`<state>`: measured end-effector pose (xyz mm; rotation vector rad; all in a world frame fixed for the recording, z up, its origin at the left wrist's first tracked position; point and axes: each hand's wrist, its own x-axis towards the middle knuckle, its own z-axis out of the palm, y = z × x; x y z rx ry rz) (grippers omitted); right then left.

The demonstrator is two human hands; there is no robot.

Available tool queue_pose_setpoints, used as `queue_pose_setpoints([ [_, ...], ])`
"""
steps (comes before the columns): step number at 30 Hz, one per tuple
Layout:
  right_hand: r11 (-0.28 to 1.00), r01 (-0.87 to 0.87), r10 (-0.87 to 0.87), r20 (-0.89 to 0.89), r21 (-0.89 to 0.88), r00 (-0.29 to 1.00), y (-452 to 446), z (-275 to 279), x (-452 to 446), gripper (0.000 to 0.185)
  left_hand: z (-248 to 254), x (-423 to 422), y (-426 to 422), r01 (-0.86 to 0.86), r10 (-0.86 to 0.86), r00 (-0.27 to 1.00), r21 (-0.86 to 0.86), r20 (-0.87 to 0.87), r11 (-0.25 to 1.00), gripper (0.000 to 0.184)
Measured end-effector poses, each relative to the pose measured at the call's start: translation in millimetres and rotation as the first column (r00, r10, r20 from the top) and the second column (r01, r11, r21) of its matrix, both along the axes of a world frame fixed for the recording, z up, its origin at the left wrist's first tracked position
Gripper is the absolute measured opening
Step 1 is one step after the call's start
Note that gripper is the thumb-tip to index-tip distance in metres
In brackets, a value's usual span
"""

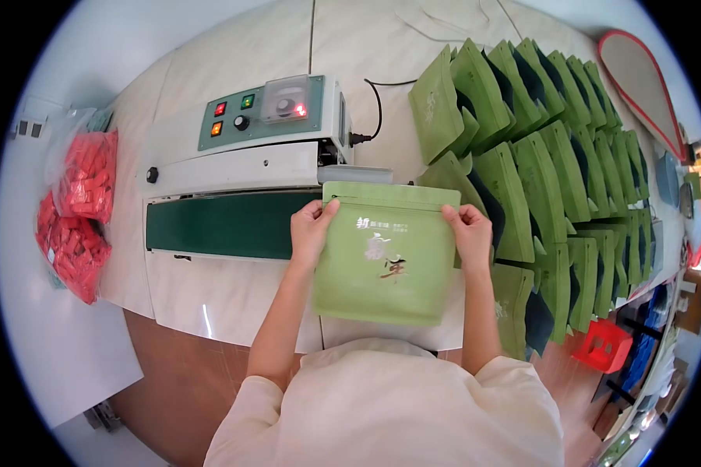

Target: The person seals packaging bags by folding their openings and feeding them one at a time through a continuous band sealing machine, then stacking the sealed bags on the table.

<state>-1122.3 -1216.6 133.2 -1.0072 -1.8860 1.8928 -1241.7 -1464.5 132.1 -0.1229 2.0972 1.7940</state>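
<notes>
A green zip pouch (385, 268) with silver lettering hangs between my two hands, its top edge level with the near right end of a band sealer (241, 167). My left hand (311, 229) pinches the pouch's upper left side just below the top strip. On the opposite side, my right hand (472, 233) grips the upper right edge the same way. The sealer's green conveyor belt (226, 226) runs to the left of my left hand. Red, green and orange lights glow on its control panel (273, 117).
Rows of open green pouches (514, 183) stand close together on the right. Clear bags of red packets (82, 202) lie at the far left. A black power cord (379, 105) leaves the sealer's right end. A red basket (602, 346) sits low at the right.
</notes>
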Motion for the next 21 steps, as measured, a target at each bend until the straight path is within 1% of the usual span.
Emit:
queue_pose_setpoints([
  [4, 0.993, 0.035, -0.031, 0.038, -0.112, 0.999, 8.9, 6.6, -0.4, 0.022, 4.1, -5.1, 15.8, 0.007, -0.006, 1.0, -0.029, 0.009, 1.0, 0.027],
  [6, 0.983, -0.019, 0.012, -0.036, -0.181, 0.999, 9.5, 8.5, -3.2, 0.019, 8.2, -9.6, 15.1, 0.003, -0.003, 1.0, -0.001, 0.015, 1.0, 0.03],
  [7, 0.981, -0.007, 0.002, -0.025, -0.192, 1.0, 9.8, 8.4, -3.4, 0.019, 10.4, -10.1, 15.5, 0.013, -0.013, 1.0, -0.013, 0.027, 1.0, 0.03],
  [9, 0.965, -0.027, 0.024, -0.016, -0.26, 1.0, 8.8, 10.2, -4.4, 0.019, 17.3, -10.8, 15.0, 0.02, -0.022, 0.999, 0.045, 0.046, 0.999, 0.032],
  [10, 0.964, -0.018, 0.017, -0.007, -0.267, 1.0, 7.0, 9.2, -5.5, 0.019, 15.2, -10.8, 13.2, 0.015, -0.019, 0.998, 0.056, 0.066, 0.998, 0.034],
  [12, 0.931, 0.009, -0.023, -0.034, -0.366, 0.999, 2.0, 8.2, -8.3, 0.02, 10.9, -13.9, 9.5, 0.003, -0.005, 0.997, 0.031, 0.08, 1.0, 0.034],
  [16, 0.927, 0.026, -0.046, -0.047, -0.374, 0.998, -9.1, -0.8, -16.0, 0.02, 4.6, -19.2, 2.8, -0.045, 0.045, 0.994, 0.002, 0.103, 0.999, 0.033],
  [19, 0.934, 0.036, -0.049, -0.026, -0.355, 0.998, -14.9, -6.5, -21.4, 0.02, 1.4, -23.8, -3.7, -0.06, 0.06, 0.99, -0.004, 0.125, 0.998, 0.031],
  [21, 0.932, 0.055, -0.058, 0.003, -0.359, 0.998, -17.5, -4.9, -24.2, 0.02, -0.7, -26.0, -6.7, -0.099, 0.098, 0.986, 0.0, 0.137, 0.995, 0.028],
])
